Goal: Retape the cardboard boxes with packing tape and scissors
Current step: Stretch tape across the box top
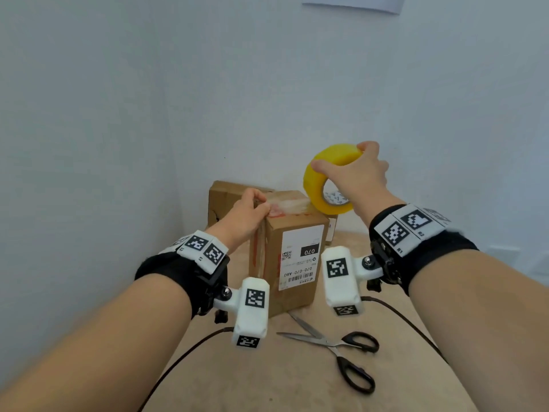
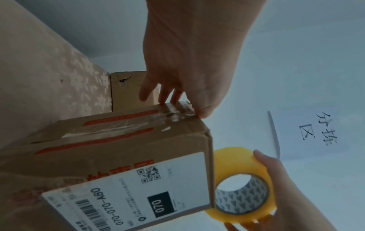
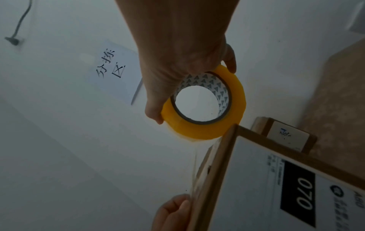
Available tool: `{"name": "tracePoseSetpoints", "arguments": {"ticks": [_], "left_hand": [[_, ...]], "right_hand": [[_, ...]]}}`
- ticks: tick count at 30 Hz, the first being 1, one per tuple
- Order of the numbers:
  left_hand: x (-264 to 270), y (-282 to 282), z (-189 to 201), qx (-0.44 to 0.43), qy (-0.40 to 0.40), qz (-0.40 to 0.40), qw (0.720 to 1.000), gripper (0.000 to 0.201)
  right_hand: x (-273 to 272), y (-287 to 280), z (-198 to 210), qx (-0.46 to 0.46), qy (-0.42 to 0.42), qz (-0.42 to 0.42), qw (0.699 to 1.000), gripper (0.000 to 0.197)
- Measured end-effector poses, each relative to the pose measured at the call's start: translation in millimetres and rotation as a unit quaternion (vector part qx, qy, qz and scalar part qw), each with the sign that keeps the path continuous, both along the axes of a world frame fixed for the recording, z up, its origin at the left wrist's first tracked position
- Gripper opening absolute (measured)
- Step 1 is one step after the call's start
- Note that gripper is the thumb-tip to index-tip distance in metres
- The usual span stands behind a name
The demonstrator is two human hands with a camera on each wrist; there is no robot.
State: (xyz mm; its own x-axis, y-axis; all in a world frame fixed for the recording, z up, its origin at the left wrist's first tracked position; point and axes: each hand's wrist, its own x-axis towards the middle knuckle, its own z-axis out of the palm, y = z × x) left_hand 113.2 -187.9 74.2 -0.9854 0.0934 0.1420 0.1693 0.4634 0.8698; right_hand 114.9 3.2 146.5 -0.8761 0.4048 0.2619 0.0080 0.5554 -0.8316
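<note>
The left hand point(image 1: 246, 214) rests at the top left edge of the upright brown cardboard box with a white shipping label point(image 1: 292, 257), its fingers point(image 2: 166, 92) fairly straight and pressing the end of a clear tape strip point(image 1: 289, 205) onto the box top, thumb at the corner. The strip runs right across the top to the yellow roll of packing tape point(image 1: 323, 179), held just above the box's right edge. The right hand point(image 1: 353, 176) grips the roll, fingers point(image 3: 230, 61) curled over its rim. Black-handled scissors point(image 1: 341, 349) lie open on the beige tabletop point(image 1: 297, 388), near the box.
</note>
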Motion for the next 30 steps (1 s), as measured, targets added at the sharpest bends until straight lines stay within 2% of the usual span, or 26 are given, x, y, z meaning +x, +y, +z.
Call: {"name": "tracePoseSetpoints", "arguments": {"ticks": [2, 3, 6, 8, 11, 12, 13, 16, 18, 21, 22, 25, 26, 27, 29, 30], "left_hand": [[-3.7, 0.4, 6.9, -0.103, 0.057, 0.019, 0.993, 0.022], [-5.4, 1.0, 11.8, -0.179, 0.098, 0.033, 0.978, 0.027], [-1.6, 10.4, 30.7, -0.387, 0.204, 0.015, 0.899, 0.021], [4.4, 21.8, 35.3, -0.448, 0.18, -0.053, 0.874, 0.032], [10.0, 33.2, 27.1, -0.483, 0.083, -0.125, 0.863, 0.076], [11.1, 33.6, 25.0, -0.495, 0.071, -0.127, 0.856, 0.085], [10.3, 32.0, 23.1, -0.503, 0.074, -0.129, 0.852, 0.086], [11.5, 21.3, 27.8, -0.497, 0.097, -0.15, 0.849, 0.066], [12.6, 12.0, 34.3, -0.488, 0.071, -0.173, 0.852, 0.064], [7.4, 2.2, 45.1, -0.5, 0.025, -0.18, 0.847, 0.06], [6.9, 2.2, 50.1, -0.49, 0.009, -0.178, 0.854, 0.055], [9.2, 14.2, 52.4, -0.411, -0.015, -0.157, 0.898, 0.043], [10.9, 20.9, 48.0, -0.397, -0.003, -0.142, 0.907, 0.049], [11.0, 27.7, 41.3, -0.407, 0.018, -0.12, 0.905, 0.067], [8.8, 37.5, 25.8, -0.48, 0.055, -0.069, 0.873, 0.109], [6.4, 40.5, 18.5, -0.492, 0.078, -0.041, 0.866, 0.116]], "right_hand": [[-1.2, 0.0, -2.4, -0.008, -0.004, 0.003, 1.0, 0.095], [-1.8, 0.0, -2.1, -0.01, -0.005, 0.008, 1.0, 0.096], [-3.4, 0.0, -0.6, -0.013, -0.005, 0.019, 1.0, 0.1], [-4.2, 0.1, -1.1, 0.006, -0.007, 0.014, 1.0, 0.101], [-4.6, 1.9, -2.9, 0.021, -0.011, 0.009, 1.0, 0.1], [-4.6, 2.9, -3.9, 0.022, -0.012, 0.011, 1.0, 0.098], [-4.3, 4.0, -5.0, 0.021, -0.013, 0.013, 1.0, 0.094], [-1.3, 7.9, -3.3, 0.034, -0.003, 0.006, 0.999, 0.086], [1.8, 11.9, 2.7, 0.057, 0.01, 0.012, 0.998, 0.085], [5.5, 17.6, 12.7, 0.053, 0.028, 0.062, 0.996, 0.069], [6.6, 18.5, 14.6, 0.053, 0.03, 0.076, 0.995, 0.063], [7.7, 19.2, 17.6, 0.069, 0.022, 0.104, 0.992, 0.048], [8.1, 18.5, 18.1, 0.07, 0.016, 0.106, 0.992, 0.044], [9.7, 17.5, 19.9, 0.072, 0.009, 0.104, 0.992, 0.043], [11.9, 13.9, 23.9, 0.09, 0.003, 0.097, 0.991, 0.047], [12.7, 11.9, 25.4, 0.107, 0.002, 0.093, 0.99, 0.051]]}}
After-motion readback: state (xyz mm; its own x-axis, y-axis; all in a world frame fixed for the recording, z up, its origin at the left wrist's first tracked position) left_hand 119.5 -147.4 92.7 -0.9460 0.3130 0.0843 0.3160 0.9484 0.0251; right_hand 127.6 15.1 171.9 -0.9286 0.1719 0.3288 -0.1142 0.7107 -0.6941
